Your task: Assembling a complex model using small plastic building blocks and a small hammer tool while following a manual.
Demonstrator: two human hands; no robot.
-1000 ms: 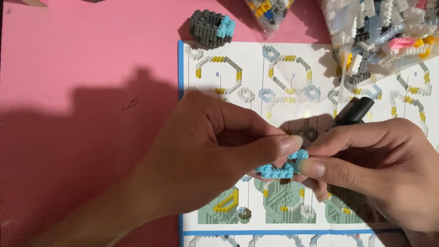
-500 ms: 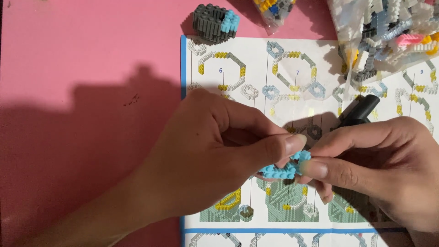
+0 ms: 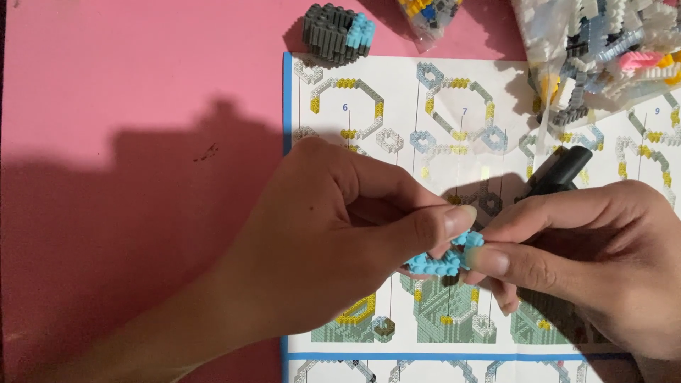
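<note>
change: hands and the small light-blue cluster of tiny plastic building bricks [image 3: 445, 257] sit in much the same pose as half a second ago; the printed sheet has slid slightly lower in view.
left hand [image 3: 333, 241]: grip closed, thumb and fingertips pinching the left end of the blue brick cluster.
right hand [image 3: 589, 259]: grip closed on the cluster's right end, thumb on top; a black stick-shaped tool [image 3: 557, 172] juts up from behind this hand, how it is held i cannot tell.
brick cluster place: pinched between both hands, raised over the lower middle of the sheet.
sheet: one white paper instruction sheet with a blue border [image 3: 397, 106], printed with grey, yellow and blue ring diagrams, lying flat on the pink bench [image 3: 142, 85].
counts: two hands; one blue cluster; one dark grey brick lump with a light-blue end [image 3: 338, 32] at the sheet's top-left corner; two clear plastic bags of loose bricks, a small one [image 3: 425, 14] at top centre, a large one [image 3: 603, 50] at top right.
</note>
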